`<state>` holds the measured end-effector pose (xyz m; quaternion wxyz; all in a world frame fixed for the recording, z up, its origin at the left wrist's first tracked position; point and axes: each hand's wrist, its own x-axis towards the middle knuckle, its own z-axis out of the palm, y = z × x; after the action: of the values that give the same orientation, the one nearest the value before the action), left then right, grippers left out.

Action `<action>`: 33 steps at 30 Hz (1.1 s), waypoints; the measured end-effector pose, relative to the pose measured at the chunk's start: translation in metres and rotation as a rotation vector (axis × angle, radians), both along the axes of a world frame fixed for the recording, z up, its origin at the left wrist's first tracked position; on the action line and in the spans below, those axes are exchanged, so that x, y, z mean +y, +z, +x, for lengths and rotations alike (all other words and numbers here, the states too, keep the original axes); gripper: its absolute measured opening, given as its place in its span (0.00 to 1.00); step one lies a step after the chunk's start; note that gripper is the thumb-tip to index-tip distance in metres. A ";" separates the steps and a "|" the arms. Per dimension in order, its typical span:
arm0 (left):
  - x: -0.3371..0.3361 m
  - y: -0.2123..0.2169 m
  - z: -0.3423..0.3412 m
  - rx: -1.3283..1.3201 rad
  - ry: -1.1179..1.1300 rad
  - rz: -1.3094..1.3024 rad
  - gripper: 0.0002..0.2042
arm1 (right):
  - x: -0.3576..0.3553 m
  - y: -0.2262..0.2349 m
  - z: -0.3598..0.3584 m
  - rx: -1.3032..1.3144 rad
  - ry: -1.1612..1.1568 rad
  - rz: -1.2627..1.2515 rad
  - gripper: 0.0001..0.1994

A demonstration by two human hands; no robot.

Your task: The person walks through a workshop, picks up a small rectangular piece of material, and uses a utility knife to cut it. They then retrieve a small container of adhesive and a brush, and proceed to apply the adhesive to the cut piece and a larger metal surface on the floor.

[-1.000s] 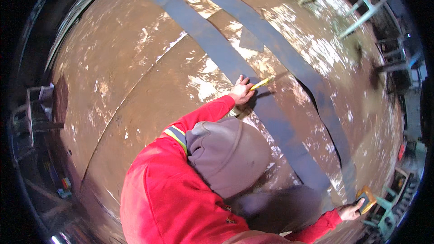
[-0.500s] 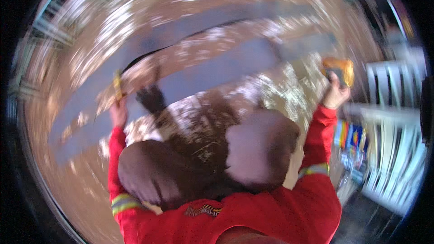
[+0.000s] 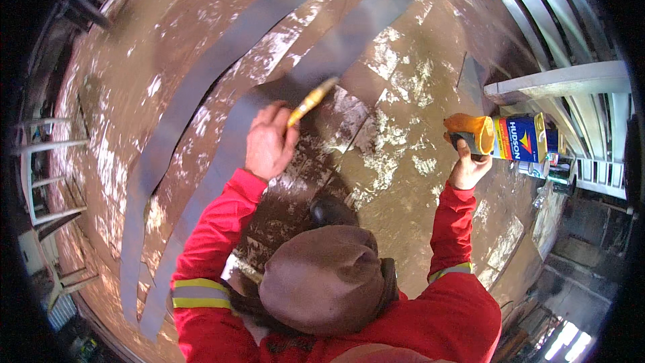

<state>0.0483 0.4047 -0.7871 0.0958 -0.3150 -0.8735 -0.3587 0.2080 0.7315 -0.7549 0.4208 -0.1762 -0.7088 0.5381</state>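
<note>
Holding brush in left hand, orange cup in right hand

View had swung since half a second ago: both grey strips ran steeper. Brush, earlier out by the far strip, was at the near strip's right-hand edge. Cup now showed just beside the blue can. Brush long axis slanted up and right, pale tip away from the person, handle end at the left fingers. Left was half curled, handle pinched. Right gripped the cup's near side, fingers partly hidden. Couldn't tell if the tip touched anything.
</note>
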 end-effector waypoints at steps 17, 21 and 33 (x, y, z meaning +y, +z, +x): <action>0.008 -0.134 -0.034 -0.670 0.248 -0.097 0.15 | 0.030 -0.061 -0.010 -0.067 -0.023 -0.227 0.25; 0.009 -0.147 -0.036 -0.508 0.293 -0.075 0.15 | 0.032 -0.068 -0.009 -0.072 -0.056 -0.210 0.26; 0.026 -0.152 -0.086 -0.502 0.296 -0.073 0.16 | 0.038 -0.063 -0.014 -0.085 -0.014 -0.191 0.25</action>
<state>-0.0374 0.4306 -0.9389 -0.0834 -0.0886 -0.9186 -0.3760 0.1938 0.7696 -0.8178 0.3754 -0.2431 -0.6702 0.5923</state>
